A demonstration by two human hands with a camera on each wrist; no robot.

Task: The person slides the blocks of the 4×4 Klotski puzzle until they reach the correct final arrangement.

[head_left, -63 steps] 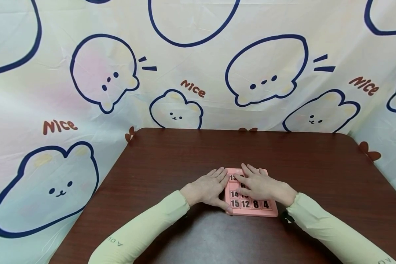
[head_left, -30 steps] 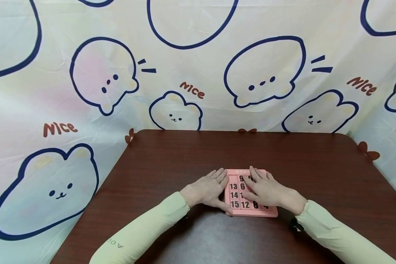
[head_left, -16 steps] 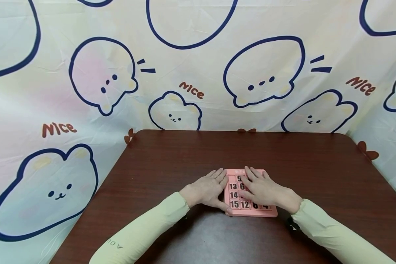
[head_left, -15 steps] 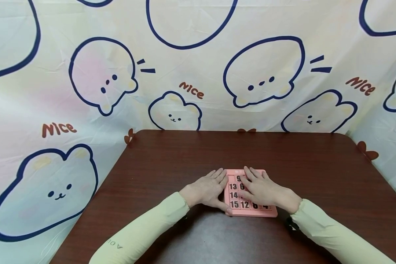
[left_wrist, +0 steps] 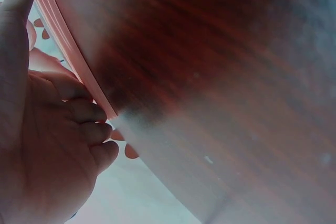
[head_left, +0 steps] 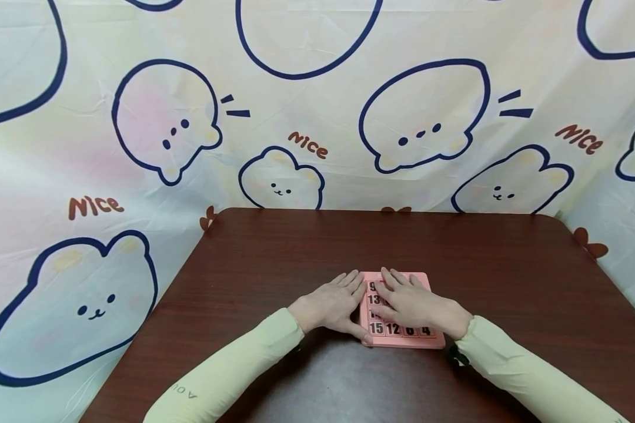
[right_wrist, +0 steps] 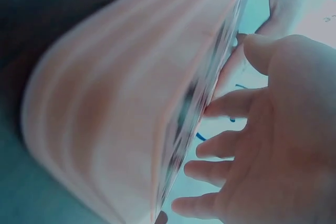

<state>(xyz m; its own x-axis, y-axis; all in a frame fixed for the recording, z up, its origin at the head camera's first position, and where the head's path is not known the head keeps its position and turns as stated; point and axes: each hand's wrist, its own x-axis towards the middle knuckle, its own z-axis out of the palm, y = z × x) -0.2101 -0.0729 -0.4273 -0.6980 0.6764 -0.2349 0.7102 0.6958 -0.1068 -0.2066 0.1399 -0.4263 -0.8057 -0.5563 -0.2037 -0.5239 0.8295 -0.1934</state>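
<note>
At the far left, a pale pastel cloth backdrop (head_left: 174, 211) carries a large dark-blue outlined bear (head_left: 122, 329) beneath the brown printed word "Nice" (head_left: 96, 205). Next comes the left side of a dark reddish-brown, wood-grained table (head_left: 264, 252) with rounded far corners. A pale yellow-green fabric sleeve (head_left: 233, 364), printed with small dark letters, reaches in from the near edge and ends at the wrist of the left hand (head_left: 330, 302). That hand lies along the board's left edge, its fingers extended and close together, its thumb set apart at the near left corner; the left wrist view shows fingers touching the pink rim. The flat, pink, square-cornered number board (head_left: 407, 341) lies on the table, right of its middle and towards the person. Black numerals 9, 13, 15, 12 and 4 can be read on its square pink tiles (head_left: 393, 329); others are partly or wholly covered. Over these rests the right hand (head_left: 415, 302), palm down, fingers extended and spread, clamped on nothing; exactly which fingertips touch tiles I cannot tell. Farther right, a small black object (head_left: 457, 356) sits under the wrist, beside the second pale yellow-green sleeve (head_left: 529, 367).
</note>
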